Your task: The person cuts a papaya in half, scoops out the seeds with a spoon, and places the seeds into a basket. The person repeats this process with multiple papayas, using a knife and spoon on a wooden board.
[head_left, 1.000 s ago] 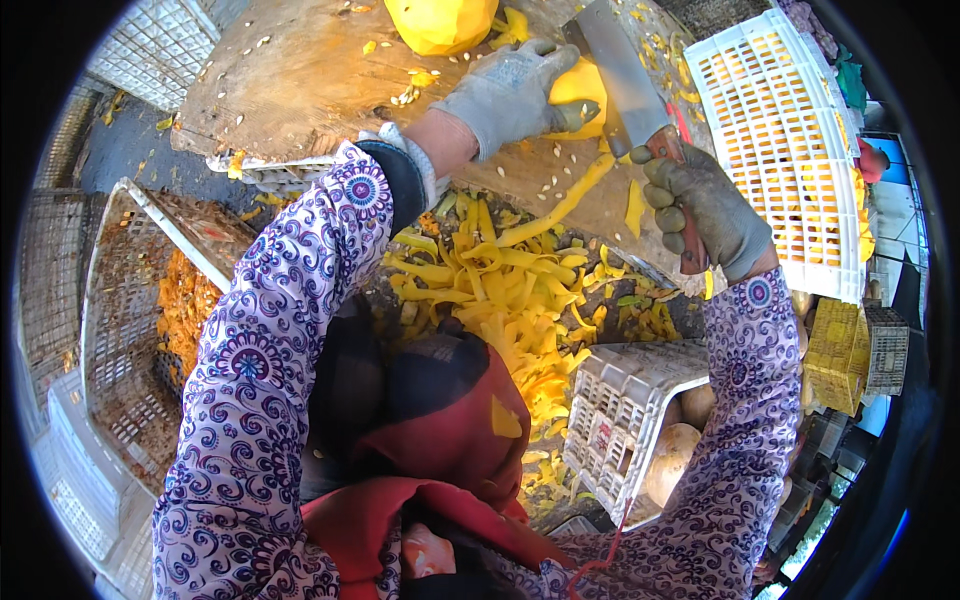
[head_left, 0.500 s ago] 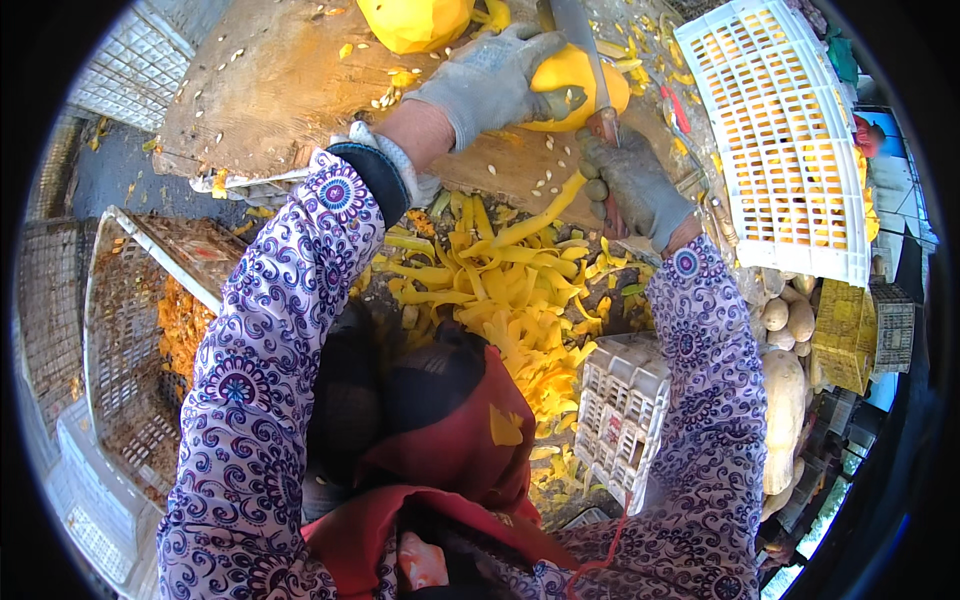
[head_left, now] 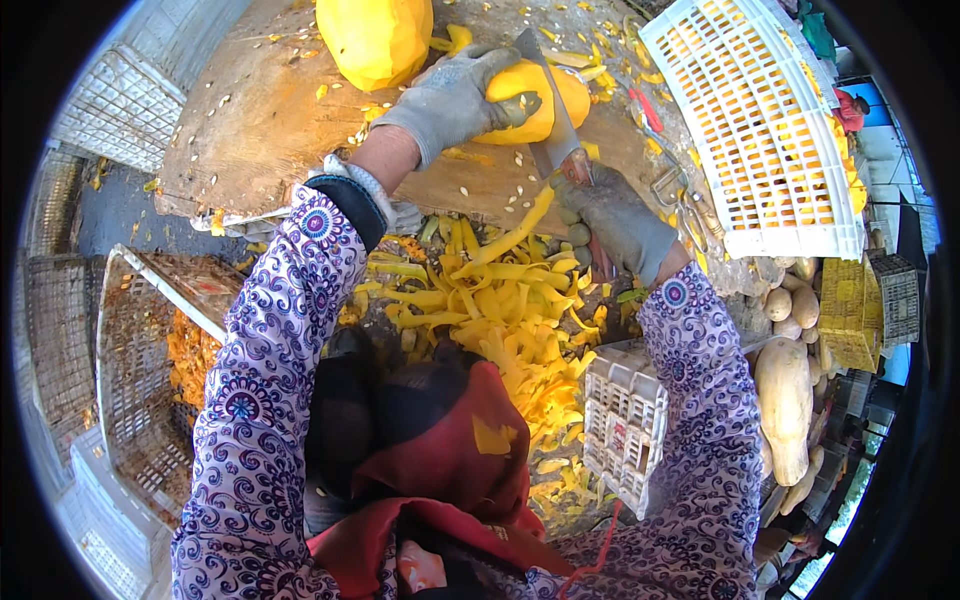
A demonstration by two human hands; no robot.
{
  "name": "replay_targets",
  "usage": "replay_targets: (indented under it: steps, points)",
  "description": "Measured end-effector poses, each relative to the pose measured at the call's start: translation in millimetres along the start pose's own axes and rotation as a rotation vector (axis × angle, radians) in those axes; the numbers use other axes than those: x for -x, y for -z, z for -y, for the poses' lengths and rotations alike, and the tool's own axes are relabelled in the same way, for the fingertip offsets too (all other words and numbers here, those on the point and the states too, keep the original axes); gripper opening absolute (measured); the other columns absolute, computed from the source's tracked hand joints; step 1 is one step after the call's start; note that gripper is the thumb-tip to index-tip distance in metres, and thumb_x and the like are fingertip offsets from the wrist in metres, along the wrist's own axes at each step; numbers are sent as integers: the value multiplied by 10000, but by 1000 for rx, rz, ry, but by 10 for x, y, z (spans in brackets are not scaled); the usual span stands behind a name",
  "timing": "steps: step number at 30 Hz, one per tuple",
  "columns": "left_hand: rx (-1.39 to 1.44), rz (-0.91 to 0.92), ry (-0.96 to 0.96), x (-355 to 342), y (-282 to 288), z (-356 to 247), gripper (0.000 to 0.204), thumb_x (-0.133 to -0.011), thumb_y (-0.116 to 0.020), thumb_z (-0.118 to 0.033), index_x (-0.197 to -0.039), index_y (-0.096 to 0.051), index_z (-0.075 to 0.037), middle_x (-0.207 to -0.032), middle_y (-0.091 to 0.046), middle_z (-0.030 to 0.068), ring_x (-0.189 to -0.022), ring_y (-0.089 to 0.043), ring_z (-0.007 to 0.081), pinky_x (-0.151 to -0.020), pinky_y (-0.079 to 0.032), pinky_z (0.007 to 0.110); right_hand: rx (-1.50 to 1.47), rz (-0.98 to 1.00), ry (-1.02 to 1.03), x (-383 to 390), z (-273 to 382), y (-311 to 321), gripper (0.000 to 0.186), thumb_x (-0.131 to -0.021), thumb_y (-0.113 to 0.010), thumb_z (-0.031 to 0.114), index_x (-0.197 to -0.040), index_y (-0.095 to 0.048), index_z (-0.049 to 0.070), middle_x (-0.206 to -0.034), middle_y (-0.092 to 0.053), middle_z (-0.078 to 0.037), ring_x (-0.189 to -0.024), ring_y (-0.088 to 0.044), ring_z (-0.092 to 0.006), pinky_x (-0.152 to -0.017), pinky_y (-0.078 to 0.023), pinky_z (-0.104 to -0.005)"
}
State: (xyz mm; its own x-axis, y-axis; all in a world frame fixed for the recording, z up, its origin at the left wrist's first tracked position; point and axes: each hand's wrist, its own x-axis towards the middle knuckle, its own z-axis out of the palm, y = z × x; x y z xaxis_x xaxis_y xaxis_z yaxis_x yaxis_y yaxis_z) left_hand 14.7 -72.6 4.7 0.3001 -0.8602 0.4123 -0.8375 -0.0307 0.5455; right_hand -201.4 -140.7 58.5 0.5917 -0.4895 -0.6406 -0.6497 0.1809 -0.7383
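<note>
Head view shows a gloved left hand [head_left: 445, 105] near the top centre of the frame, its fingers gripping a peeled yellow squash [head_left: 522, 92] from the left, with the thumb along the lower side. The squash lies on a wooden surface [head_left: 270, 120] that fills the upper part of the frame. Right of the squash's middle, a knife [head_left: 553, 112] stands with its broad blade across the flesh, yellow showing on both sides; how deep the edge sits cannot be told. The gloved right hand [head_left: 622, 215], right of centre, has its fingers closed around the knife's brown handle.

A larger peeled pumpkin [head_left: 375, 42] rests on the surface at the top of the frame, left of the squash, with pale seeds scattered near it. A red-handled tool [head_left: 650, 112] lies to the right of the knife.

Below the surface, in the middle of the frame, is a heap of yellow peelings [head_left: 500, 325]. A white crate [head_left: 755, 125] stands at the upper right, a smaller crate [head_left: 625, 425] sits beside the right sleeve [head_left: 695, 400], and a dirty crate [head_left: 145, 365] holding orange pulp [head_left: 190, 355] is at the left. Unpeeled tan squashes [head_left: 785, 410] lie at the lower right
</note>
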Motion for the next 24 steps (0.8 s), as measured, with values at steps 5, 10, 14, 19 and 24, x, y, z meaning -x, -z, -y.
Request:
replay_targets:
  steps: [5,10,14,19,24]
  points:
    - [-38,-28,-64,56,20,39,634,-801,-636,-475,-1299,-456,-127,-1286,-465,158,-1184,-455,332,-987,-392,391,-37,-18,22,-377,94,-148,251,-882,-575,254,-1047,-497,81,-664,-483,15,-468,-460,-73,-411,-426,-242]
    - [34,-93,-136,124,-60,120,623,-788,-680,-409,-1303,-455,-141,-1290,-464,148,-1192,-449,321,-1006,-386,370,-123,-30,79,-338,23,-132,263,-871,-591,258,-1042,-504,77,-665,-484,18,-467,-460,-70,-418,-438,-243]
    - [82,-155,-203,217,-103,155,650,-755,-713,-387,-1314,-445,-190,-1325,-424,154,-1184,-452,356,-973,-413,418,-219,-43,85,-312,-69,-156,243,-869,-599,259,-1022,-507,94,-661,-478,27,-477,-456,-66,-414,-426,-244]
    - [-95,-130,-127,393,-19,121,699,-744,-711,-425,-1348,-407,-248,-1372,-368,160,-1201,-434,388,-964,-415,443,-435,-2,95,-372,-229,-153,174,-884,-587,247,-979,-513,121,-674,-481,30,-483,-439,-63,-405,-394,-243]
    - [-81,-120,31,409,39,-9,707,-765,-726,-338,-1356,-395,-135,-1330,-363,234,-1210,-415,387,-994,-404,417,-548,-13,130,-407,-367,-170,132,-901,-561,228,-984,-527,132,-677,-486,26,-478,-437,-75,-408,-388,-243]
